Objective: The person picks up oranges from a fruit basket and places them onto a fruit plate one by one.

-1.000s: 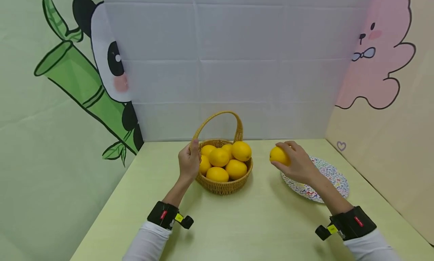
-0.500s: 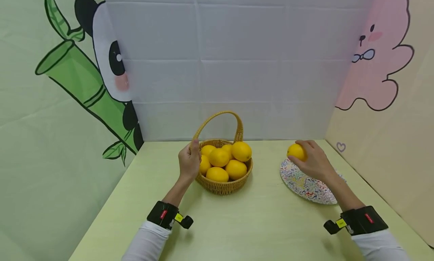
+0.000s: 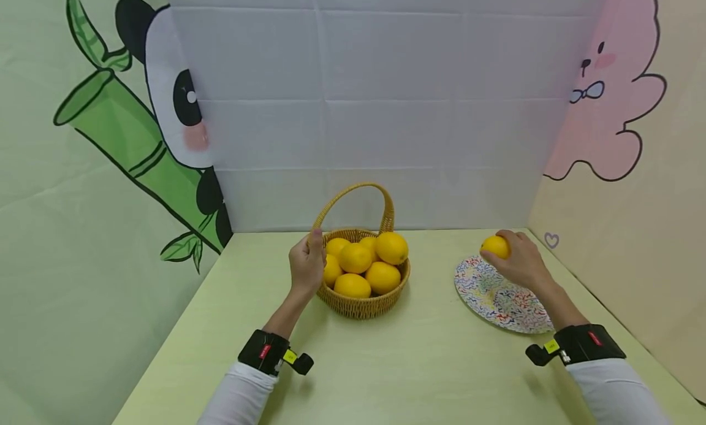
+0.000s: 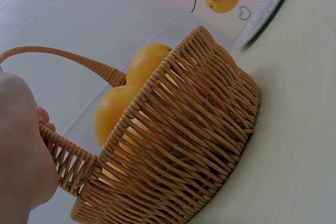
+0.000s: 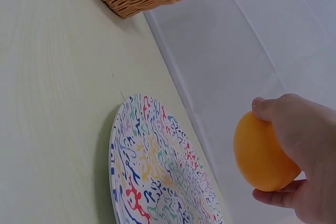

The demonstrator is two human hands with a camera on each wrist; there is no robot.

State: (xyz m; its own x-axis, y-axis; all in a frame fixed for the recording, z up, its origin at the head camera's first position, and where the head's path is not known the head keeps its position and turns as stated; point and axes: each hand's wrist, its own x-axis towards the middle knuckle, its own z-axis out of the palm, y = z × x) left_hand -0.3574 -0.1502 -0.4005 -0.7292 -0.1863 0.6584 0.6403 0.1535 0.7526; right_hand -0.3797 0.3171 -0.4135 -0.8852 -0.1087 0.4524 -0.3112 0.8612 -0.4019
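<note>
My left hand [image 3: 307, 262] grips the handle of a wicker basket [image 3: 361, 307] that stands on the table, its grip also showing at the edge of the left wrist view. Several lemons [image 3: 355, 257] are heaped inside, yellow in the head view and more orange in the wrist views. My right hand [image 3: 521, 259] holds one lemon [image 5: 262, 153] between thumb and fingers, raised over the far part of a round plate [image 5: 152, 166] with a multicoloured speckled pattern. In the right wrist view the lemon is apart from the plate. My right hand and forearm hide part of the plate.
The pale table [image 3: 413, 363] runs back to a grey cloth wall [image 3: 386, 106]. A green panel with a panda drawing [image 3: 165, 106] borders the left, and a beige panel with a pink bear [image 3: 607, 118] borders the right, close to the plate.
My right hand has carried the lemon rightward, from the space between basket and plate to above the plate. My left hand and the basket stay in place.
</note>
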